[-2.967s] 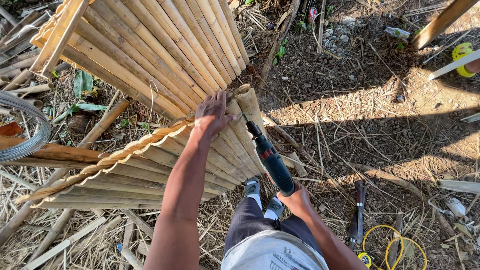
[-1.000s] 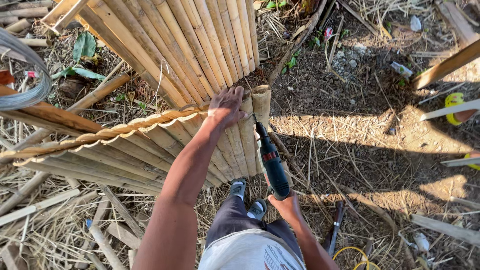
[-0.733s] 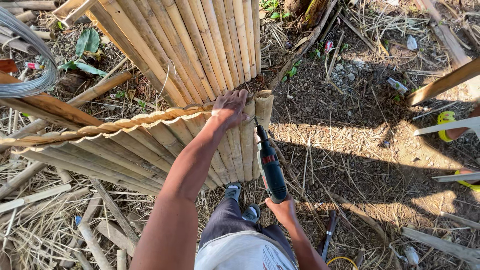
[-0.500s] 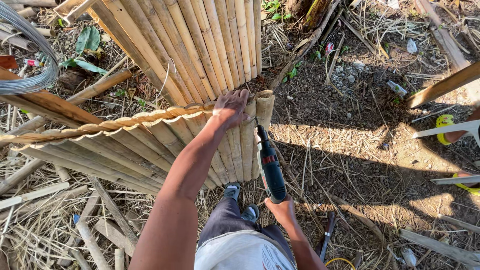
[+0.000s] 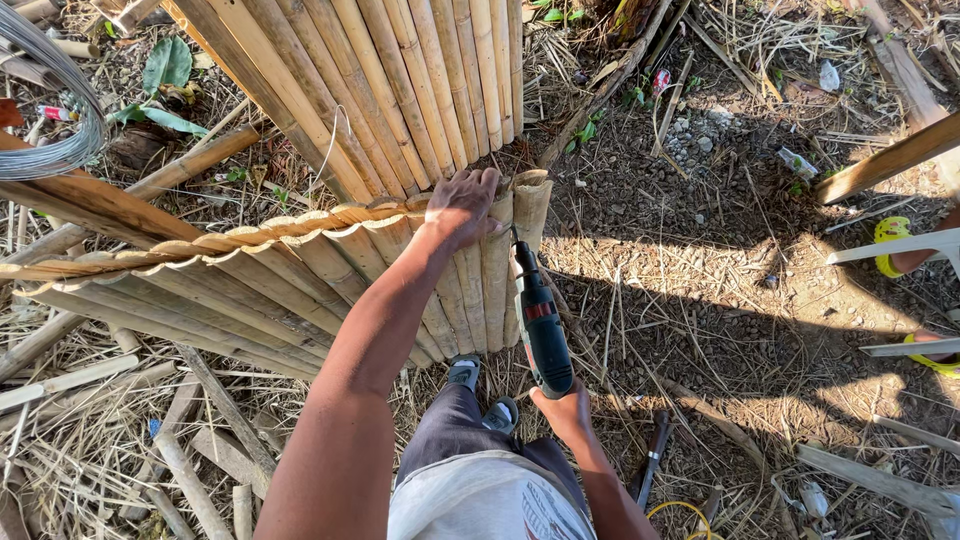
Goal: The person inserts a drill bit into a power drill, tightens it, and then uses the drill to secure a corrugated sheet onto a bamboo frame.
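Gripping a dark power drill (image 5: 541, 330) by its handle, the right hand (image 5: 566, 412) points the tool's tip at the end slat of a bamboo fence (image 5: 400, 110), while the left hand (image 5: 462, 205) lies flat, fingers spread, across the tops of the slats just beside it. The fence stands upright directly in front of the person, above dry, straw-strewn ground (image 5: 720, 290). A coil of wire (image 5: 55, 110) hangs at upper left.
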